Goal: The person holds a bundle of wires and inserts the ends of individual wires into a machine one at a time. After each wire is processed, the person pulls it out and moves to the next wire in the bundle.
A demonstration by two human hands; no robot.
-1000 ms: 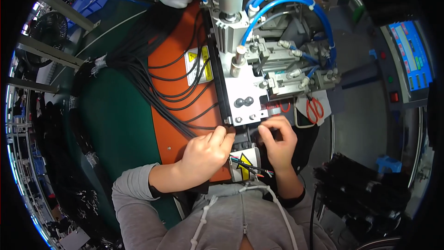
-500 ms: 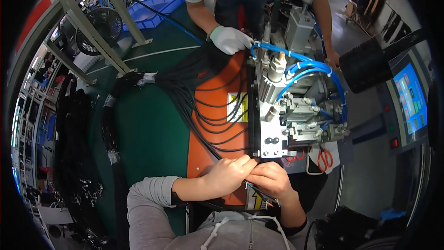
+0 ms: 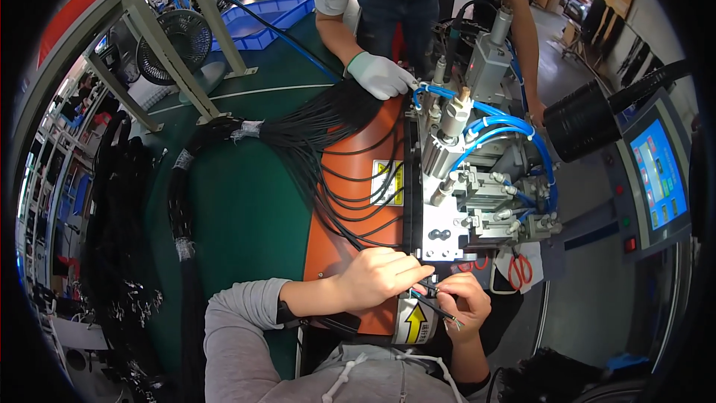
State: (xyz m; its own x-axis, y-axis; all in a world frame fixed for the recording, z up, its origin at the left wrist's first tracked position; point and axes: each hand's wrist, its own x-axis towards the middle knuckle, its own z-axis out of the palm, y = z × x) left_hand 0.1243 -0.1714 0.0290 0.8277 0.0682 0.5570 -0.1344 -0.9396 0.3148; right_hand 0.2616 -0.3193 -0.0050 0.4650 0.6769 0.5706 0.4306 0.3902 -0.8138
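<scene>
My left hand (image 3: 379, 276) is closed over a black cable, its fingertips pressed together below the machine's front corner. Thin coloured wires fan out of stripped black cable ends (image 3: 440, 312), which hang between my two hands. My right hand (image 3: 465, 300) is closed too, thumb and fingertips pinching close to the left fingertips; the small piece in that pinch is too small to name. Just beyond both hands stands a metal machine (image 3: 440, 235) with cylinders and blue air hoses (image 3: 496, 125). Several black cables (image 3: 347, 172) run into its left side over an orange plate (image 3: 354, 213).
Across the bench, a co-worker's white-gloved hand (image 3: 380, 75) touches the cables beside the machine. Red-handled scissors (image 3: 520, 270) lie at right, with a touch screen (image 3: 658, 164) farther right. A thick wrapped cable bundle (image 3: 179, 209) curves over the green table (image 3: 239, 201).
My right hand has shifted right and opened out from the left one, so the wire ends show more. My left hand stays near the machine's corner. The co-worker leans farther into view.
</scene>
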